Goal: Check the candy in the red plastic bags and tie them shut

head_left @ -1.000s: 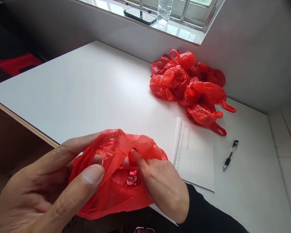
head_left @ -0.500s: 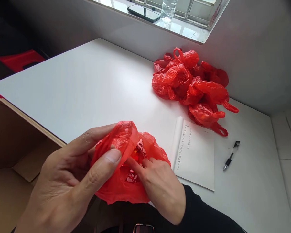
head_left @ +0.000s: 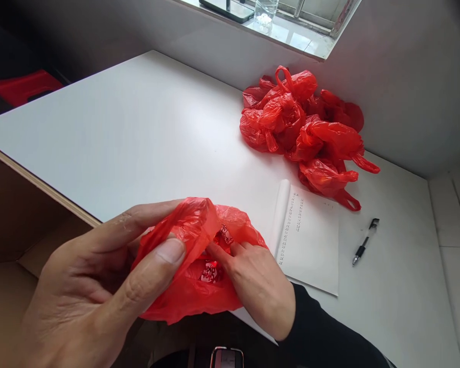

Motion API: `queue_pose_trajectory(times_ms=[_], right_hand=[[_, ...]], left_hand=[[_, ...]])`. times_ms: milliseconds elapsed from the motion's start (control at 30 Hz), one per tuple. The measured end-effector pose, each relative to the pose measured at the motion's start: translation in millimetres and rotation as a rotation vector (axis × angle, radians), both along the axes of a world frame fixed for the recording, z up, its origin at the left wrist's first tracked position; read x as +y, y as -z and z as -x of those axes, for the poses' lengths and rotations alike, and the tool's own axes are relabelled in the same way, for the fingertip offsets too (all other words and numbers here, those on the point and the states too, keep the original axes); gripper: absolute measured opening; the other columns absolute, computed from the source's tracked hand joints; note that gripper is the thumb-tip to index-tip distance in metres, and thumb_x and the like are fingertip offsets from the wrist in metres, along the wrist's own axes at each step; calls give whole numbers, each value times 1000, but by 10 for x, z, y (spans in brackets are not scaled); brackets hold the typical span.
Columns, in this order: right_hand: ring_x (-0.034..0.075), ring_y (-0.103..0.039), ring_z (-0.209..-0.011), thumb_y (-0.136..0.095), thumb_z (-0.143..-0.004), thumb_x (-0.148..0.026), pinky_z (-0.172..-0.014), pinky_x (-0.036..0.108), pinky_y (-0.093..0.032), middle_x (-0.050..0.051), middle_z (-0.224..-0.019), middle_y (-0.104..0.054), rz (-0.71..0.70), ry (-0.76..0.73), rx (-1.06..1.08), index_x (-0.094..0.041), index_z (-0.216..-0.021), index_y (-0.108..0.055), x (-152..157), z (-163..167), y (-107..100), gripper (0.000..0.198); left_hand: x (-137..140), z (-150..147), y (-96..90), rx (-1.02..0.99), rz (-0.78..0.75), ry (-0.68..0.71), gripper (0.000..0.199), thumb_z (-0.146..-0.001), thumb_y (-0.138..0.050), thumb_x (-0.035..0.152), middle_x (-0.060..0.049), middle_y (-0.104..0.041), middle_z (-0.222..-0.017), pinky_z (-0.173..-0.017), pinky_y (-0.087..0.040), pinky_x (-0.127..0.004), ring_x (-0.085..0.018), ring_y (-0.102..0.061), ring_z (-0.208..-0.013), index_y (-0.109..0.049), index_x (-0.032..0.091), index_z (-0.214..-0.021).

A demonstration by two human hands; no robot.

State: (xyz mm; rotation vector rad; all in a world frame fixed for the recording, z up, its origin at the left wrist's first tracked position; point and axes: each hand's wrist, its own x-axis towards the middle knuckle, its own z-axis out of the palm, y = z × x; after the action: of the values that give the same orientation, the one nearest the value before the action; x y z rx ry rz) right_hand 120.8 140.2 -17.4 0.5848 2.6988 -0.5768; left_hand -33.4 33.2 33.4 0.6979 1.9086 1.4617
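My left hand (head_left: 99,281) pinches the rim of a red plastic bag (head_left: 199,304) between thumb and fingers, keeping its mouth spread. Inside lie small wrapped packets; one pink-and-red packet (head_left: 210,272) bears a red double-happiness character, and another printed packet (head_left: 226,234) sits nearer the far side. From the right, my right hand (head_left: 255,283) reaches into the bag. Its fingertips are sunk among the packets and hidden, so I cannot tell whether they grip one.
A heap of knotted red plastic bags (head_left: 283,120) lies by the wall on the white table (head_left: 138,133). An open notebook (head_left: 314,245) with written numbers and a pen (head_left: 365,243) are at right. A cardboard box (head_left: 7,204) stands at left. A phone (head_left: 228,9) and bottle (head_left: 266,15) rest on the windowsill.
The left hand and the bag's near rim have shifted slightly left. The right hand stays in the bag, and the packets inside have moved a little. The view has tilted slightly down.
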Motion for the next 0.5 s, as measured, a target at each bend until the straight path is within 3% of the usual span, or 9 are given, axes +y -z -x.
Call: queue_pose_trajectory(times_ms=[133,267,400,500], right_hand=[[25,-69,-81,-45,-99,-9,-68,36,-54,8,-93,-70,-26,-24,46,-26,-155,-33,-26,22,42,60],[26,-68,-75,-46,-98,-10,-61,36,-53,8,-94,-70,-18,-95,91,-29,-155,-35,-59,35,78,61],[27,-69,-80,-46,-100,-12,-65,38,-55,12,-96,-71,-43,-23,15,-19,-156,-35,-40,21,22,57],[28,-69,-82,-47,-101,-12,-65,37,-55,13,-94,-70,-74,15,-27,-11,-153,-39,-33,-14,-55,52]], left_hand=[[21,12,-30,-3,16,-57,37,-70,-84,48,-1,-79,-89,-51,-66,-32,-30,-78,-70,-78,34,-104],[38,42,-38,9,49,-84,38,-70,-85,50,2,-58,-49,-54,-66,-28,-28,-76,-71,-78,33,-105],[52,40,-32,24,75,-107,41,-67,-85,53,1,-72,-75,-52,-63,-23,-20,-71,-63,-78,35,-103],[78,19,-47,18,96,-155,42,-66,-85,53,4,-61,-58,-37,-51,-16,-9,-51,-40,-78,33,-103]])
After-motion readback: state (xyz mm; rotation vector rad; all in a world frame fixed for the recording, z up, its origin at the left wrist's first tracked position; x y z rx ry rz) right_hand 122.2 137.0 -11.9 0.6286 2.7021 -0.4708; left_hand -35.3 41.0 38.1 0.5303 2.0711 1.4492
